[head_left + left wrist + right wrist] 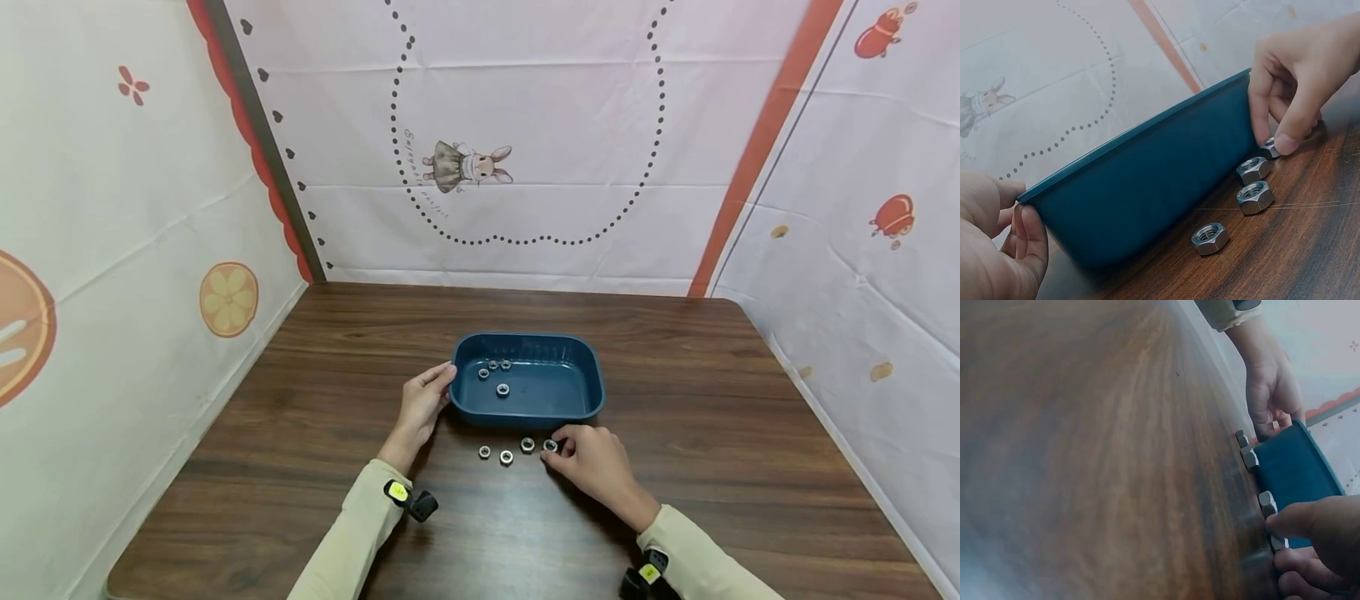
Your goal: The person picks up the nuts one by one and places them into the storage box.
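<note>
A dark blue plastic tray (555, 408) stands on the table, with several metal hex nuts (503, 390) lying inside it toward the left. My left hand (422, 408) pinches the tray's left rim between thumb and fingers, as the left wrist view also shows. In front of the tray, a row of loose nuts lies on the wood, among them a nut (1209, 239) at the left end. At the right end of that row, my right hand (596, 467) has thumb and forefinger on either side of a nut (551, 446), which still sits at table level.
The brown wooden table (360, 333) reaches back to a white printed cloth (555, 167) hanging behind it. Similar cloth panels stand along the left and right sides. Each wrist carries a black camera on a strap.
</note>
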`<state>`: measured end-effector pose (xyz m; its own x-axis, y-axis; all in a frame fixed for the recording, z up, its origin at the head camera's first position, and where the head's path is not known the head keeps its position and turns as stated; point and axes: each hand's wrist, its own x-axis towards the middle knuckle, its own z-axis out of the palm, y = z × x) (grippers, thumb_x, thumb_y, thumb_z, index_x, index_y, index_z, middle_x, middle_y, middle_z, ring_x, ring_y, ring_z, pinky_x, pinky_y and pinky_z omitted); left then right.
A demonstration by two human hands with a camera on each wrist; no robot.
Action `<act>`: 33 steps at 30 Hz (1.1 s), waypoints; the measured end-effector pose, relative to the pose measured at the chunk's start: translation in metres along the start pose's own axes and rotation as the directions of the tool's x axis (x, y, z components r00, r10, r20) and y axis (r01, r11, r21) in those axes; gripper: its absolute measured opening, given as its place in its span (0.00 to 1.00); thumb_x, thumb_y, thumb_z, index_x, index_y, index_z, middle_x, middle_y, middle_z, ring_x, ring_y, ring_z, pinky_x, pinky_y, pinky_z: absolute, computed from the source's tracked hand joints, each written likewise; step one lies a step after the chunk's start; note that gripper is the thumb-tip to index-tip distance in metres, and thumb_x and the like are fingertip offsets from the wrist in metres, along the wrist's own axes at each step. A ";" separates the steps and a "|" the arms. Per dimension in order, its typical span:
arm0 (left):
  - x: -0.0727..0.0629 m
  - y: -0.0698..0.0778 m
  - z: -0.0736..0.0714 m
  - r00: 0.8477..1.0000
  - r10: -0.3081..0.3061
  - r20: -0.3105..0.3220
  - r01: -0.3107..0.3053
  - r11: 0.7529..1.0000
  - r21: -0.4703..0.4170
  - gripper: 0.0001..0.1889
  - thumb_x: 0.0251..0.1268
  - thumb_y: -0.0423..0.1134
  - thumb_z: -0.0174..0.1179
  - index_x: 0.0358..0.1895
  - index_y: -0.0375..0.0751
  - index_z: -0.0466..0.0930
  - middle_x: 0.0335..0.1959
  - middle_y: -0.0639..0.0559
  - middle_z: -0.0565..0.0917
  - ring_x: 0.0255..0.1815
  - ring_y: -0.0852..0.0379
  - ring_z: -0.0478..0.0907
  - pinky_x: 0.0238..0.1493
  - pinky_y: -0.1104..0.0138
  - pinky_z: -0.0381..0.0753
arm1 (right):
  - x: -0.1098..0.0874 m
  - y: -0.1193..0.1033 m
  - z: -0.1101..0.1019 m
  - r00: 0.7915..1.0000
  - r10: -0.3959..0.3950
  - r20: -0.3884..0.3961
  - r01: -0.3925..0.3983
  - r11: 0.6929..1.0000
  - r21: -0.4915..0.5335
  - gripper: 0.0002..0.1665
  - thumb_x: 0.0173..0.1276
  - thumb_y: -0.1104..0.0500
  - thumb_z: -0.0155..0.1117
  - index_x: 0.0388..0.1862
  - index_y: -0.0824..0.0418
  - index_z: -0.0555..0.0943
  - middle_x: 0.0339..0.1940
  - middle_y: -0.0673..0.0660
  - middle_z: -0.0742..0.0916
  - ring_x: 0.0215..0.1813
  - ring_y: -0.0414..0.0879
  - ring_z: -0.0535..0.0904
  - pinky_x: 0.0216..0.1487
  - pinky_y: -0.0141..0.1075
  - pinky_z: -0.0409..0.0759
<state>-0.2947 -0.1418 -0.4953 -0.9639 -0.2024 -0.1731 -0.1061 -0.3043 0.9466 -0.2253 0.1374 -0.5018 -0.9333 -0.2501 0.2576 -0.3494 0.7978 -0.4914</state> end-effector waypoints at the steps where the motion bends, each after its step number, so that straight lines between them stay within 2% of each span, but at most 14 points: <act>1: 0.000 0.000 0.000 1.000 0.003 0.001 -0.003 1.000 0.000 0.20 0.71 0.37 0.66 0.62 0.30 0.81 0.51 0.44 0.86 0.30 0.66 0.76 0.33 0.75 0.77 | 0.000 0.000 0.000 1.000 -0.002 -0.001 0.002 1.000 0.001 0.11 0.58 0.51 0.80 0.35 0.55 0.90 0.15 0.35 0.80 0.18 0.29 0.71 0.24 0.31 0.74; 9: 0.002 -0.001 -0.001 1.000 0.000 0.003 0.000 1.000 -0.009 0.21 0.70 0.36 0.67 0.62 0.30 0.81 0.47 0.51 0.86 0.31 0.65 0.76 0.32 0.75 0.77 | -0.004 0.001 -0.004 1.000 -0.023 -0.007 0.023 0.998 0.052 0.09 0.59 0.55 0.80 0.35 0.56 0.90 0.14 0.35 0.79 0.16 0.29 0.70 0.24 0.30 0.73; 16: 0.002 0.000 -0.001 1.000 -0.009 0.002 0.009 1.000 0.005 0.19 0.71 0.36 0.66 0.62 0.32 0.82 0.54 0.45 0.85 0.29 0.67 0.75 0.32 0.76 0.76 | -0.007 0.001 -0.006 1.000 -0.004 0.006 0.004 0.998 0.069 0.08 0.59 0.55 0.80 0.34 0.56 0.90 0.13 0.35 0.78 0.15 0.31 0.70 0.22 0.29 0.71; 22: 0.001 0.000 -0.001 1.000 -0.009 -0.005 0.009 1.000 0.002 0.19 0.71 0.36 0.66 0.61 0.31 0.82 0.47 0.52 0.87 0.31 0.65 0.76 0.32 0.76 0.76 | -0.007 0.001 -0.007 1.000 0.002 0.003 -0.002 0.997 0.081 0.07 0.59 0.56 0.80 0.33 0.55 0.89 0.12 0.34 0.77 0.14 0.31 0.70 0.21 0.29 0.71; 25: 0.001 0.000 -0.001 1.000 -0.006 -0.006 0.006 1.000 0.001 0.20 0.70 0.36 0.67 0.61 0.30 0.82 0.46 0.52 0.87 0.32 0.64 0.76 0.32 0.76 0.76 | -0.008 0.000 -0.009 1.000 -0.005 -0.001 0.005 0.996 0.087 0.07 0.59 0.56 0.80 0.33 0.55 0.89 0.12 0.33 0.77 0.14 0.30 0.71 0.21 0.29 0.71; 33: 0.002 0.000 0.000 1.000 -0.006 -0.001 0.006 1.000 0.006 0.20 0.71 0.36 0.66 0.61 0.31 0.82 0.45 0.55 0.87 0.31 0.65 0.76 0.32 0.76 0.76 | -0.004 -0.004 -0.026 0.996 -0.060 0.059 0.050 0.984 0.170 0.05 0.62 0.56 0.78 0.34 0.54 0.89 0.16 0.36 0.81 0.16 0.31 0.72 0.21 0.29 0.73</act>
<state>-0.2963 -0.1424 -0.4955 -0.9629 -0.2020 -0.1790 -0.1133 -0.2995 0.9473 -0.2183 0.1499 -0.4791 -0.9138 -0.3299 0.2371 -0.4042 0.6796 -0.6121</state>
